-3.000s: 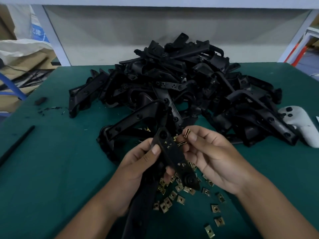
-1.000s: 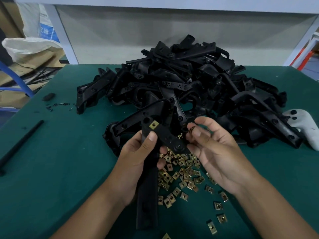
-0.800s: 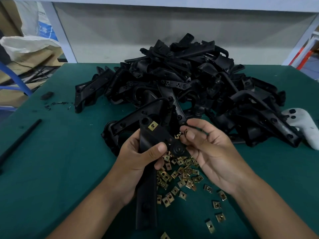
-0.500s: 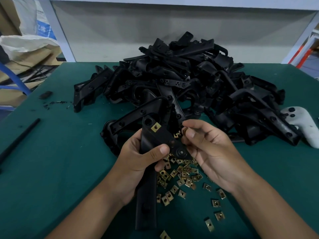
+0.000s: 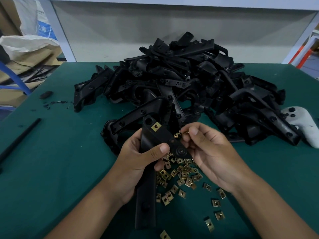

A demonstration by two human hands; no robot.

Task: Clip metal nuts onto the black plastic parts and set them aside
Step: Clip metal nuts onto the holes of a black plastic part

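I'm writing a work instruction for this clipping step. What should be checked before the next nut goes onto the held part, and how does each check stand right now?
1. Left hand grips the black plastic part firmly: ok.
2. First metal nut sits clipped near the part's top end: ok.
3. Right hand pinches the next nut at its fingertips: ok, though the nut is mostly hidden.
4. Next nut is turned the right way for its slot: cannot tell.
5. Another nut at the part's edge is fully seated: cannot tell.
6. Loose nuts lie within reach on the table: ok.
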